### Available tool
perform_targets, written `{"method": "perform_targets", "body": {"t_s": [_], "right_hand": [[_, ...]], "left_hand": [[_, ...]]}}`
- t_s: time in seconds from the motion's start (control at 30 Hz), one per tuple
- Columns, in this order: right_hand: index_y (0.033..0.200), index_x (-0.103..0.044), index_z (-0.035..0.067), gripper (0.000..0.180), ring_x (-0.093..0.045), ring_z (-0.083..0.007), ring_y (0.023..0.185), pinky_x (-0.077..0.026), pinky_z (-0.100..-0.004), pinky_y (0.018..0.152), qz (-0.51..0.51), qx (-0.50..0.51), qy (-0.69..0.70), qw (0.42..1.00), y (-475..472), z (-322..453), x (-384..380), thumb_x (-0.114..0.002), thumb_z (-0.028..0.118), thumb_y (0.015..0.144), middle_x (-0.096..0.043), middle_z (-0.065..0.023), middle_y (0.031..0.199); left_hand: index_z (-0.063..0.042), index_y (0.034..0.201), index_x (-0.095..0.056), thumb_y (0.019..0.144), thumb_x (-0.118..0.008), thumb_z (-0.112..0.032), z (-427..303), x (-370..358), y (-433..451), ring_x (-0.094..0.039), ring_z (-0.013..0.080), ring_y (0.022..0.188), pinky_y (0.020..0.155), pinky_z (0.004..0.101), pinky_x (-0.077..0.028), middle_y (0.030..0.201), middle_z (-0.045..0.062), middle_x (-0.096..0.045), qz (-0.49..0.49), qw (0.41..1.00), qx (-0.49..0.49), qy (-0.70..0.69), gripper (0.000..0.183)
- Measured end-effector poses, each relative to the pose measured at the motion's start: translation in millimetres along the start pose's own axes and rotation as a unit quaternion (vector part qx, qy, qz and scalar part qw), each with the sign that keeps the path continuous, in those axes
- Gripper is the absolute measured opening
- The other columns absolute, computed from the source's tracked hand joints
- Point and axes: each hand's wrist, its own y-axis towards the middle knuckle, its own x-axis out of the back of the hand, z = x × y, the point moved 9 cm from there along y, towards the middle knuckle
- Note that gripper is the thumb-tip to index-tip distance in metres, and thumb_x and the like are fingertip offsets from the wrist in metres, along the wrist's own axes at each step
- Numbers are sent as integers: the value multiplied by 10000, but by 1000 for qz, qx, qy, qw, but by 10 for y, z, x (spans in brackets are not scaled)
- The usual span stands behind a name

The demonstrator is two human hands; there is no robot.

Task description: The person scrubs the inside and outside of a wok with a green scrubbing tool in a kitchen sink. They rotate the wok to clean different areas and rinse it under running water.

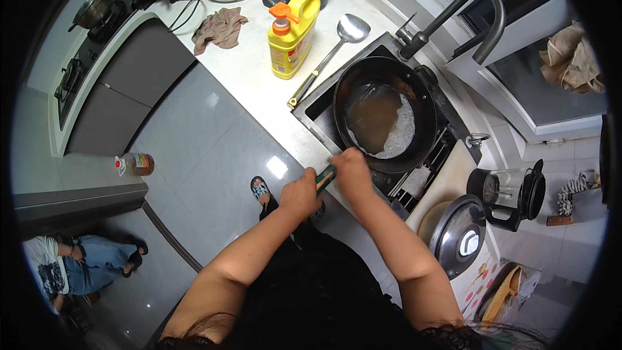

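Note:
A dark wok [423, 121] rests over the sink [323, 112], with murky brownish water [374, 116] and white foam [401, 131] inside. Its rim tilts toward me. My left hand [301, 192] is closed around a green and tan handle [324, 179] that points from the wok's near side toward my body. Closer to the rim, my right hand [352, 172] grips the same handle. My fingers hide where the handle joins the wok. To the wok's left, a metal spatula [354, 28] lies on the counter beside a yellow detergent jug [291, 39] with an orange pump.
A black faucet [457, 14] arches behind the wok. At right stand a lidded pot [461, 238], a glass blender jug [505, 189] and a cutting board [437, 184]. A cloth [221, 29] lies on the counter [262, 92]. An oil bottle [136, 164] and a seated person [92, 265] are at left.

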Motion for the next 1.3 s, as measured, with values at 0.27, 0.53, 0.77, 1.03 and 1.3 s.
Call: {"method": "perform_targets", "body": {"t_s": [0.27, 0.53, 0.77, 1.03, 1.3], "right_hand": [[873, -669, 28, 105, -555, -346, 874, -466, -422, 720, -15, 107, -22, 994, -193, 311, -83, -601, 49, 795, -574, -161, 853], [907, -654, 33, 165, -550, -333, 822, -466, -412, 743, -27, 159, 35, 986, -593, 912, -234, -584, 25, 757, -550, -165, 825], [846, -665, 24, 143, -556, -335, 826, -477, -413, 741, -135, 50, -12, 990, -391, 494, 31, -591, -14, 730, -567, -144, 821], [901, -670, -3, 180, -560, -337, 864, -484, -411, 734, -80, -45, -59, 994, -382, 595, -28, -605, 2, 734, -577, -164, 856], [874, -684, 13, 155, -572, -310, 811, -489, -376, 695, -62, 30, -131, 989, -464, 864, -269, -661, 2, 721, -578, -147, 824]], "left_hand": [[-7, 876, -633, 659, -757, -419, 499, -117, -273, -672, 343, 773, 728, 419, -534, 796, 182, -680, -18, 993, 70, -97, 483], [-22, 834, -658, 659, -776, -346, 668, -305, -177, -659, 340, 745, 725, 392, -520, 793, 203, -670, -60, 985, 29, -157, 387], [-32, 834, -636, 671, -823, -333, 726, -470, -230, -625, 178, 642, 599, 316, -498, 744, 77, -662, 95, 919, 36, -381, 391], [-64, 800, -570, 743, -787, -230, 761, -674, -394, -436, 62, 441, 400, 210, -326, 617, -4, -539, 219, 822, 51, -522, 280], [-36, 924, -537, 745, -779, -192, 832, -787, -404, -448, 65, 461, 401, 220, -348, 662, 16, -558, 224, 775, 20, -591, 339]]}}
